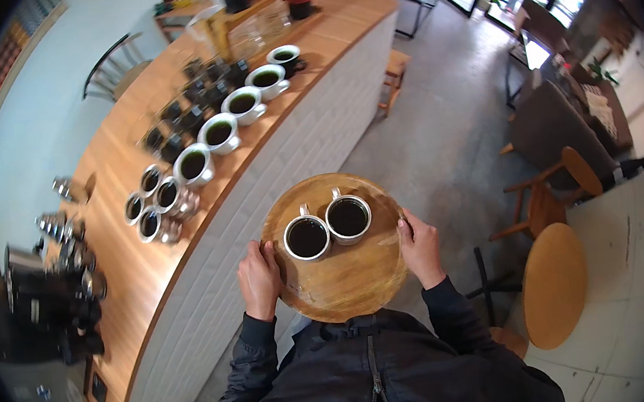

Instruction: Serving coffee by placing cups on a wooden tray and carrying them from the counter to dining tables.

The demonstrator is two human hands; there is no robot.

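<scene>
I hold a round wooden tray [346, 281] in front of my chest. My left hand [259, 279] grips its left rim and my right hand [420, 249] grips its right rim. Two white cups of black coffee stand side by side on the tray: one cup [307, 237] on the left, the other cup [348, 218] on the right, handles pointing away from me.
A curved wooden counter [128, 260] with a white tiled front runs along my left, bearing a row of filled white cups [219, 132], small metal pitchers [151, 207] and black coffee equipment [49, 296]. Wooden stools [553, 284] and chairs [563, 176] stand on the grey floor at right.
</scene>
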